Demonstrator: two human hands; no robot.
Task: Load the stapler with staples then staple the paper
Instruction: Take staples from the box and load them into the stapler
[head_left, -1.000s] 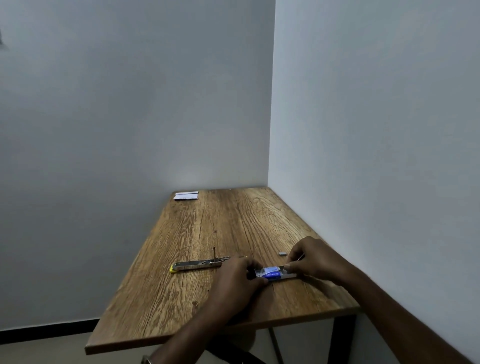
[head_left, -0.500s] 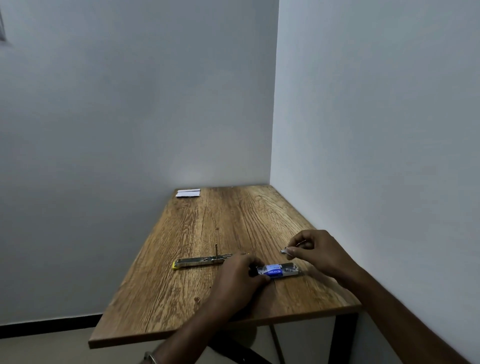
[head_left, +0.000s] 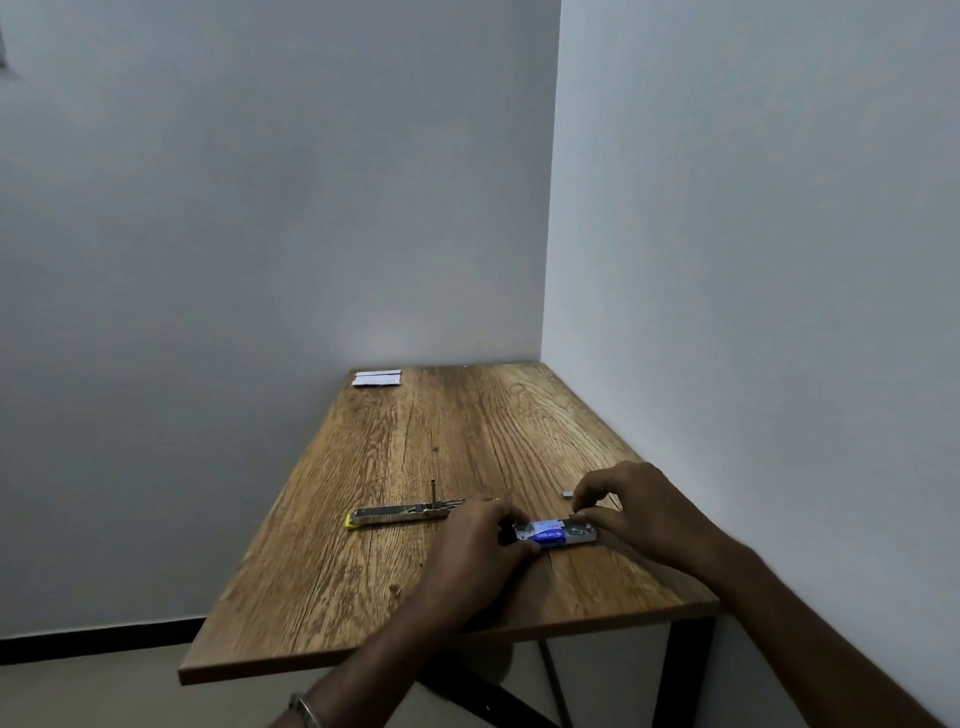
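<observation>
A wooden table (head_left: 467, 441) fills the lower middle of the frame, set into a corner between two pale walls. Near its front edge, in the lower right of the frame, lies the stapler (head_left: 553, 535), a blue and silver body stretched left to right and flat on the wood.

The left hand (head_left: 480, 543) comes in from the bottom of the frame and grips the stapler's left end, fingers curled round it. A metal bracelet (head_left: 306, 709) sits on that wrist at the bottom edge. The right hand (head_left: 631, 512) reaches in from the lower right and sits at the stapler's right end. Its thumb and forefinger are drawn close together just above the silver top; they seem to pinch something small there, perhaps a strip of staples, but the view is too dim and coarse to be sure. That grip is narrow, and whether it holds anything cannot be told.

Just beyond the right hand's fingertips, a little up the frame, a small grey piece (head_left: 568, 494) rests on the wood, apart from the stapler.

To the left of the hands, in the lower middle, a long silver metal part (head_left: 405, 514) with a yellow tip at its left end lies flat, a thin pin standing upright from it. Its right end runs close to the left hand's knuckles.

At the far left corner of the table, toward the middle of the frame, the paper (head_left: 377, 378) lies flat against the wall, well apart from everything else.

Black table legs (head_left: 680, 670) show beneath the front edge.
</observation>
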